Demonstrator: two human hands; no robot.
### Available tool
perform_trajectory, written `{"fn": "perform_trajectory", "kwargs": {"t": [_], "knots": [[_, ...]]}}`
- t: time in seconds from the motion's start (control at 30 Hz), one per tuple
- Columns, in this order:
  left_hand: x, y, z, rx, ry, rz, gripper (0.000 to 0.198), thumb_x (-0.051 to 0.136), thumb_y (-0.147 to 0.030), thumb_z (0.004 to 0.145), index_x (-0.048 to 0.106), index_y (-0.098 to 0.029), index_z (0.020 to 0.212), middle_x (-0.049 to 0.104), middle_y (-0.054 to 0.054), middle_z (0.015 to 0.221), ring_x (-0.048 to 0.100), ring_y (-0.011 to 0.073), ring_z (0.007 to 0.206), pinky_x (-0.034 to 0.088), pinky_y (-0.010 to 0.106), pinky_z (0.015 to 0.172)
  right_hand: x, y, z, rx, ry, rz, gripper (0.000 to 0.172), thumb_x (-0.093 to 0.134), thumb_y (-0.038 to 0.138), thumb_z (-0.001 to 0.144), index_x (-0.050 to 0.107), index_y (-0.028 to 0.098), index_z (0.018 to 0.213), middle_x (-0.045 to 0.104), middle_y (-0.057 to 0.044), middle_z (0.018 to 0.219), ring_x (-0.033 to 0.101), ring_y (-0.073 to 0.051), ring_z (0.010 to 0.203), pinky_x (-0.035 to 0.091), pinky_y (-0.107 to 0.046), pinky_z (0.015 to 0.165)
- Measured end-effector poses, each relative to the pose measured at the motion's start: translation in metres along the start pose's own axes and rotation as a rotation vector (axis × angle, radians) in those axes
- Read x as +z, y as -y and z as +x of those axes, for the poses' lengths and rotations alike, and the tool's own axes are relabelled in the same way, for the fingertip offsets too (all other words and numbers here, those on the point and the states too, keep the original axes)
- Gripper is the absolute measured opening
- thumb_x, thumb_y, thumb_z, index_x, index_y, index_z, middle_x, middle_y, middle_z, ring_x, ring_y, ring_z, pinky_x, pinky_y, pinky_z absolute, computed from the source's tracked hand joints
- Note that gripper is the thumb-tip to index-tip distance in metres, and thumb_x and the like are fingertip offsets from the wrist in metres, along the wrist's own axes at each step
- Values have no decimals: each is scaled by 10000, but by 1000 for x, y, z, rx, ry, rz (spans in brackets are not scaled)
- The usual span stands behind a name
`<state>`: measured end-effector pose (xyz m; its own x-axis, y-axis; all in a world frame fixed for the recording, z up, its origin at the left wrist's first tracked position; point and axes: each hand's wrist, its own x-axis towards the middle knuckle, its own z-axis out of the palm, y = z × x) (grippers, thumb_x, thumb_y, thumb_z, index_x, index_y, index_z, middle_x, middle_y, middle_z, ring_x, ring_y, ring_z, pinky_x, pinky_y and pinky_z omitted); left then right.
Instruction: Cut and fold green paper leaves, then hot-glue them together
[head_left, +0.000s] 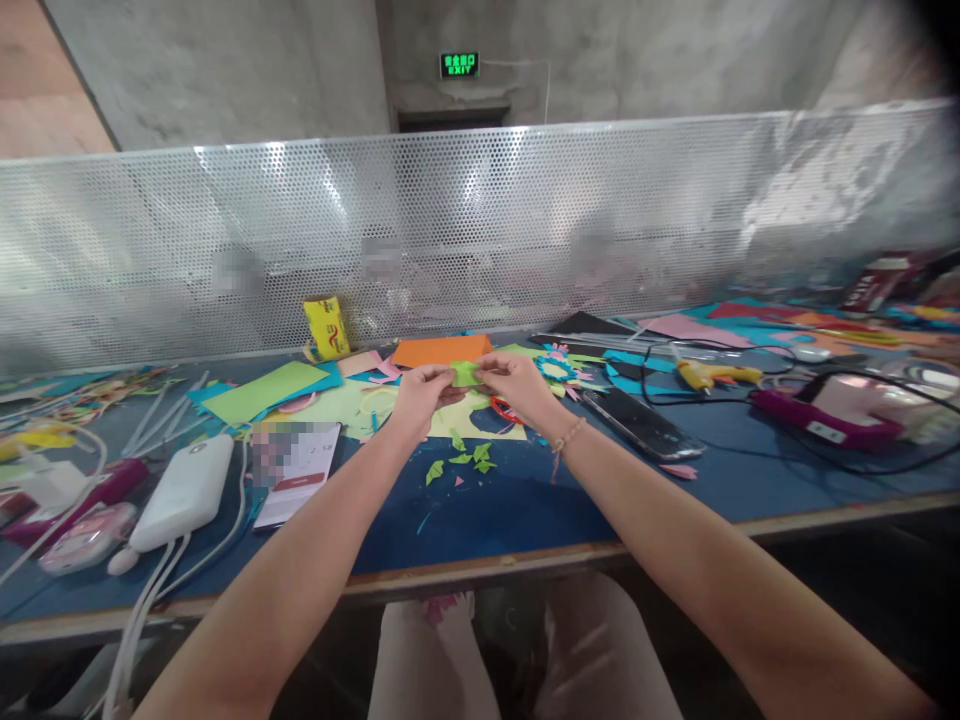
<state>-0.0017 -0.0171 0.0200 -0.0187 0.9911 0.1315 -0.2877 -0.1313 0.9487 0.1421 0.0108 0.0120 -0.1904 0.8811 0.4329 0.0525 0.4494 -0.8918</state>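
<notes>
Both of my hands meet over the middle of the table, closed on a small piece of green paper (465, 375). My left hand (421, 398) pinches its left side between thumb and fingers. On the right side, my right hand (516, 385) grips it the same way, with a thin bracelet at the wrist. Fingers cover the paper's edges, so its exact shape is hard to make out. Below the hands, several small folded green paper pieces (481, 453) lie on the blue tabletop (517, 515) among tiny scraps.
Left of my arms lie a phone (300, 475) and a white power bank (184, 492) with cables. To the right are a dark phone (643, 425), a yellow glue gun (716, 375) and a purple power strip (829, 420). Coloured sheets spread before a perforated metal screen (465, 230).
</notes>
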Motion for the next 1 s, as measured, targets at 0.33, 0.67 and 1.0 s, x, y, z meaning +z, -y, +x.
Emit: {"fn": "perform_trajectory", "kwargs": {"t": [0.33,0.67,1.0], "knots": [[1,-2,-2,19,2,7,145,595,-90,578,551,-118,713,629,33,585,625,158,548,509,307,630,-2,-5,3,-57,17,-13,129,592,252,639,587,159,727,597,-13,684,556,-104,618,474,-266,612],[-4,-1,2,-13,56,-120,55,589,-141,612,554,-128,652,609,31,570,617,150,574,502,325,686,0,3,-2,-42,51,1,176,562,324,690,596,152,691,590,-12,641,537,-101,585,455,-274,620],[-3,5,3,104,44,95,257,741,-222,518,579,-103,678,602,20,616,583,113,575,509,314,661,1,5,-4,-55,5,-84,154,637,267,624,570,151,700,592,-24,680,537,-101,601,449,-261,602]]}}
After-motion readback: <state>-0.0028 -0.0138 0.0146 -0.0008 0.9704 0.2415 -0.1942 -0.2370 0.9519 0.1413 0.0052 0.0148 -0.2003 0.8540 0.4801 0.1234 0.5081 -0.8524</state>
